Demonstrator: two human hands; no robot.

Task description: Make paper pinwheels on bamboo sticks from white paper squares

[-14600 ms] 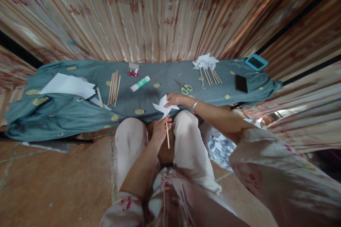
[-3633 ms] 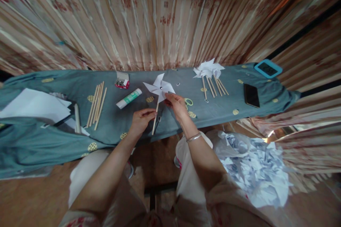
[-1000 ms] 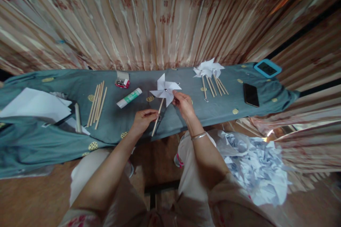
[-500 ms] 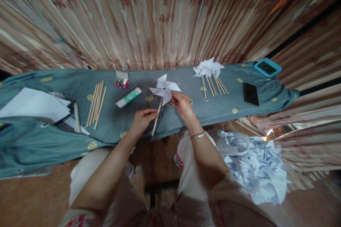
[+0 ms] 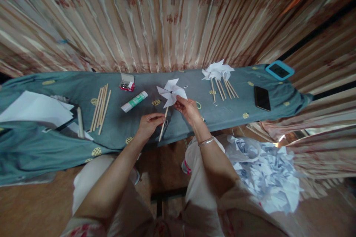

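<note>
A white paper pinwheel (image 5: 168,98) with a silver pin at its centre is held up over the table's middle. Its wooden stick (image 5: 162,132) slants down toward the front edge, pinched between the thumb and fingers of my left hand (image 5: 150,125). My right hand (image 5: 188,110) is closed at the pinwheel's lower right, thumb and fingertips on a paper blade. Left of it lie a white-and-green glue stick (image 5: 135,102) and a small open red box (image 5: 127,83) of metal pins. Several finished pinwheels (image 5: 218,71) rest in a row to the right.
Several loose wooden sticks (image 5: 99,109) and white paper sheets (image 5: 37,108) lie on the left of the green tablecloth (image 5: 116,140). A phone (image 5: 261,98) and a blue-framed digital timer (image 5: 279,70) are at the right. Below, a clear bag (image 5: 269,177) holds paper scraps.
The pinwheel's blades have turned a little about the pin. My right hand has shifted slightly left with its fingertips on a blade. My left hand stays on the stick.
</note>
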